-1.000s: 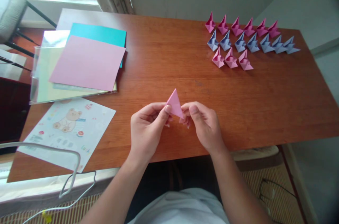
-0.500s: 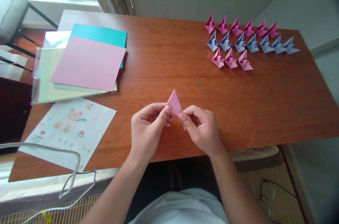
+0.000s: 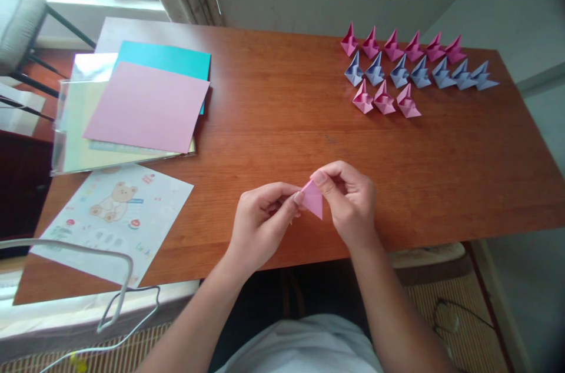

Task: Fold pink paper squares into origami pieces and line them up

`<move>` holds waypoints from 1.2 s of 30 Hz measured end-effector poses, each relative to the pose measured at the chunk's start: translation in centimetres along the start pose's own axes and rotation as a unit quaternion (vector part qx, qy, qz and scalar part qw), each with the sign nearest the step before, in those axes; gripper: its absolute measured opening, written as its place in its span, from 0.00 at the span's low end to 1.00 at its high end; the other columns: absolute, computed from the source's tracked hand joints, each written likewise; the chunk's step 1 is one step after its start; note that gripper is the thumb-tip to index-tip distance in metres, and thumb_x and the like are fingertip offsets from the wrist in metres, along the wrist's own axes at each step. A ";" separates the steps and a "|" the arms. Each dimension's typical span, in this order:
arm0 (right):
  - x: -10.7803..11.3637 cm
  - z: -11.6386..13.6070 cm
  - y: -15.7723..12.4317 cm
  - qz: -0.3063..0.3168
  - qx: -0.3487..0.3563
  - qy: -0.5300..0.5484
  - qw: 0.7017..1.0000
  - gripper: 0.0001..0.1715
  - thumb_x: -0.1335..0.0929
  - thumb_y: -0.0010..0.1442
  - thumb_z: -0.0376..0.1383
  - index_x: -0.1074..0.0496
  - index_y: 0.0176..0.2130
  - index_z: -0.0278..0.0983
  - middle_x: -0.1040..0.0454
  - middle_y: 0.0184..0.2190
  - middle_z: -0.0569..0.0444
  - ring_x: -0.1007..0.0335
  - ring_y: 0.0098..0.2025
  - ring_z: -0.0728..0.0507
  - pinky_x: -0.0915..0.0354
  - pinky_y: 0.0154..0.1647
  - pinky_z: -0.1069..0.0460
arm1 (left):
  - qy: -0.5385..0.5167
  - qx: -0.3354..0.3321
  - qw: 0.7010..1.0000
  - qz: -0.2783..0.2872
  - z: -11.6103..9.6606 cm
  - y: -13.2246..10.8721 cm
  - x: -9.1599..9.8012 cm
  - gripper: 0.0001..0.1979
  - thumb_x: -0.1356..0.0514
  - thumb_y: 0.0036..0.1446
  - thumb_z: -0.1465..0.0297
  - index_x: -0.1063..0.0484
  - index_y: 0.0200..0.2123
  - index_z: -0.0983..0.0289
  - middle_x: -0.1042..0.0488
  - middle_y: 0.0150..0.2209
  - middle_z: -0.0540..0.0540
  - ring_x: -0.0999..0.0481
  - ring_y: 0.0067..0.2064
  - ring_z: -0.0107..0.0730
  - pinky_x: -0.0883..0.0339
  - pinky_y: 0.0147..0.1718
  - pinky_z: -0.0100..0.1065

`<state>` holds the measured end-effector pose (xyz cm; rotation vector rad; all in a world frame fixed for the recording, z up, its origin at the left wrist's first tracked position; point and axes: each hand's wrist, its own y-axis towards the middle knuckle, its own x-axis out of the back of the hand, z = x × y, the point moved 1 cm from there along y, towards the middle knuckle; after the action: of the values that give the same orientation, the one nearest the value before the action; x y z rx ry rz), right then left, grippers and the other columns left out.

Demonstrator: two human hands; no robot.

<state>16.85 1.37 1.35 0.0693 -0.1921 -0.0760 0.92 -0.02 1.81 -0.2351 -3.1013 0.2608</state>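
A small folded pink paper triangle (image 3: 313,199) is pinched between both hands just above the near edge of the wooden table (image 3: 273,102). My left hand (image 3: 260,226) grips its left corner with thumb and forefinger closed. My right hand (image 3: 351,202) pinches its upper right side, fingers curled. The triangle's point hangs downward.
Rows of finished pink and blue folded paper pieces (image 3: 410,70) stand at the table's far right. A stack of coloured sheets, pink (image 3: 145,105) on top, lies at the left in a clear sleeve. A printed bear sheet (image 3: 115,214) lies near the front left. A white cable (image 3: 119,302) hangs off the edge.
Both hands shifted right and slightly nearer. The pink triangle has been turned over, from pointing up and away to pointing downward between the fingers.
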 end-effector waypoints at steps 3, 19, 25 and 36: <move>-0.1 -0.2 0.0 0.008 -0.035 0.044 0.998 0.15 0.30 0.66 0.45 0.27 0.31 0.40 0.27 0.25 0.58 0.32 0.28 0.48 0.37 0.29 0.53 | -0.003 -0.006 1.000 -0.007 -0.1 0.0 0.1 0.11 0.36 0.63 0.64 0.19 0.33 0.65 0.21 0.26 0.53 0.23 0.26 0.28 0.31 0.25 0.26; 1.0 -0.6 -1.2 0.110 -0.061 0.041 0.991 0.12 0.31 0.68 0.43 0.21 0.47 0.43 0.20 0.36 0.54 0.23 0.34 0.45 0.26 0.36 0.51 | -0.057 0.014 0.994 -0.090 0.0 0.2 -0.3 0.11 0.32 0.60 0.64 0.17 0.43 0.64 0.17 0.31 0.53 0.20 0.29 0.29 0.25 0.27 0.26; 0.9 -0.6 -1.2 0.112 -0.054 0.061 0.990 0.11 0.31 0.68 0.42 0.21 0.48 0.43 0.19 0.40 0.54 0.21 0.38 0.45 0.24 0.40 0.51 | -0.056 0.018 0.995 -0.079 0.2 0.3 -0.4 0.12 0.33 0.61 0.65 0.18 0.45 0.65 0.17 0.30 0.53 0.20 0.28 0.28 0.25 0.27 0.25; 0.2 -0.6 -1.5 0.134 -0.081 0.078 0.985 0.12 0.31 0.68 0.44 0.23 0.48 0.43 0.18 0.44 0.51 0.19 0.42 0.41 0.21 0.45 0.46 | -0.007 -0.023 0.996 -0.091 -0.2 0.2 -0.3 0.08 0.36 0.62 0.69 0.17 0.43 0.61 0.17 0.34 0.53 0.20 0.30 0.29 0.25 0.29 0.26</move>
<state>17.11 -0.11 0.66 -0.1124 -0.0368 0.1817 1.24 0.20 1.93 0.0510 -3.1177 0.1881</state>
